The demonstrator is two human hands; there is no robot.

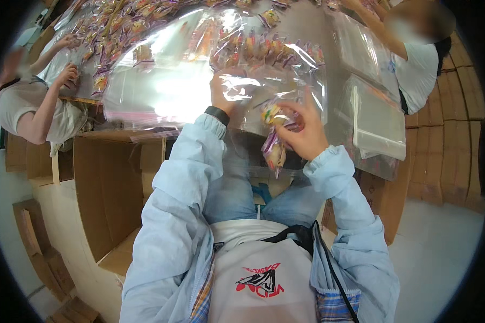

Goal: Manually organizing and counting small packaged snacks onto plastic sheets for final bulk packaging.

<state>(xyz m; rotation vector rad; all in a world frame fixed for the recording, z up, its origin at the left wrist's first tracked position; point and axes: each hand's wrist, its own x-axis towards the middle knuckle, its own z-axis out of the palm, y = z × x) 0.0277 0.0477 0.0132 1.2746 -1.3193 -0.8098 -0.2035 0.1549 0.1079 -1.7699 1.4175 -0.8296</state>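
Note:
A large clear plastic bag (262, 82) lies before me with several small wrapped packets (273, 48) in its far part. At its left edge, my left hand (223, 93) grips the film; glare and folds hide some of the fingers. My right hand (303, 129) pinches small packets in clear and purple wrappers (275, 153) near the bag's near side. One packet hangs below the fingers and another shows by the thumb and forefinger. I cannot tell whether the right fingertips are inside the bag's mouth.
Flat clear bags (145, 97) are stacked left, more bags (378, 121) right. Loose packets (125, 24) cover the table's far left. Open cardboard boxes (109, 198) stand below its edge. One person (44, 93) works at left, another (418, 72) at right, beside stacked cartons (444, 153).

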